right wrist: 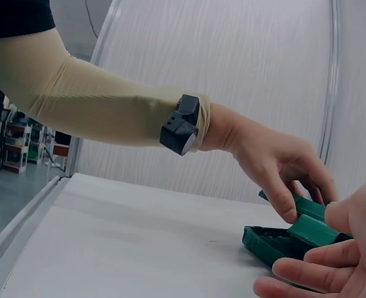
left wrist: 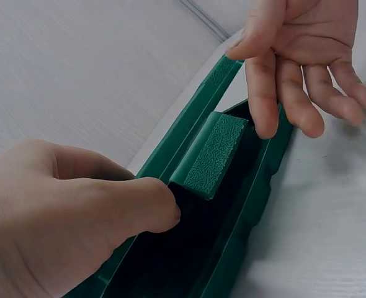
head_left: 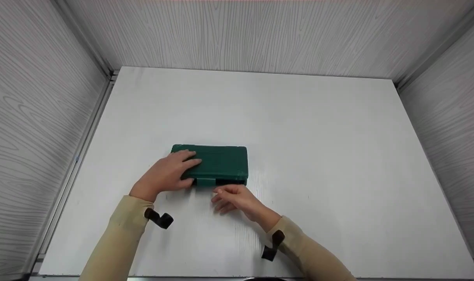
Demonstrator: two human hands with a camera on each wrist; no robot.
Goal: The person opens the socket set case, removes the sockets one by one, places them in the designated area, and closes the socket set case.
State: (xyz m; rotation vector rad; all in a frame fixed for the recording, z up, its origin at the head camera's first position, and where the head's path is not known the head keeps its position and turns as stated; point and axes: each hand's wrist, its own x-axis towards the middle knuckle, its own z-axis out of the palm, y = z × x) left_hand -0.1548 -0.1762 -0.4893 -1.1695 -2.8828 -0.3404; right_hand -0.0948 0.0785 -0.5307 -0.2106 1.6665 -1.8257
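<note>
Left hand (head_left: 167, 173) grips the unlabelled green case (head_left: 221, 162); right hand (head_left: 233, 198) hovers relaxed beside its latch (head_left: 205, 182).

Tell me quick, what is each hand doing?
Left hand: grips the green case, thumb under its lid.
Right hand: open, holding nothing, by the latch.
</note>
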